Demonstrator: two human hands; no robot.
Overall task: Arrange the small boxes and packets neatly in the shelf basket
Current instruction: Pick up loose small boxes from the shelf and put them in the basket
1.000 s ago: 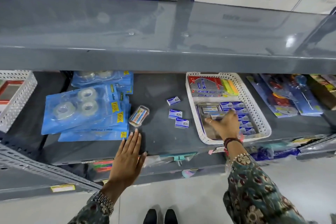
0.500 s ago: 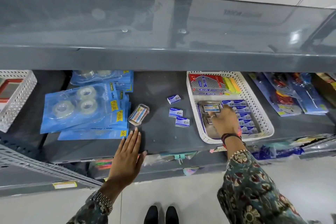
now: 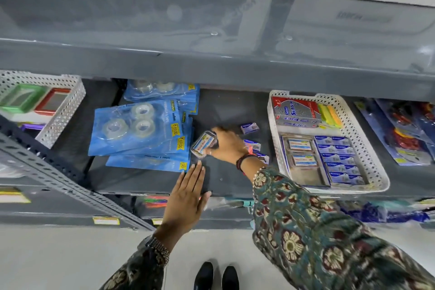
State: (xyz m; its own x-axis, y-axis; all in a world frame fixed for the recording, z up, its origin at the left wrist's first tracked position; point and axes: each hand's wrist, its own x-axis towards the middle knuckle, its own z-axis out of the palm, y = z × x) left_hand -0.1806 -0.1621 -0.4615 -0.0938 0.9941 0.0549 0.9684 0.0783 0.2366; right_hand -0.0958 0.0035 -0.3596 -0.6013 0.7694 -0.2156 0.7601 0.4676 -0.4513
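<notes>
A white perforated basket (image 3: 374, 162) stands on the grey shelf at the right. It holds a row of small blue boxes (image 3: 336, 158), clear cases (image 3: 301, 153) and a red and silver packet (image 3: 294, 110). My right hand (image 3: 226, 145) reaches left across the shelf and is shut on a small clear case (image 3: 203, 143) with a striped label, beside the tape packs. Small blue boxes lie loose on the shelf: one (image 3: 249, 127) behind the hand, two partly hidden by my wrist (image 3: 253, 145). My left hand (image 3: 188, 198) rests flat and open on the shelf's front edge.
Blue packs of clear tape (image 3: 138, 132) are stacked left of the hand. Another white basket (image 3: 63, 110) with framed items stands at the far left. Blister packs (image 3: 404, 132) lie right of the basket. The upper shelf (image 3: 211, 30) overhangs, with big cartons on it.
My right hand has left the basket and moved left across the shelf, closing on the clear case by the tape packs. The left hand has stayed on the shelf edge.
</notes>
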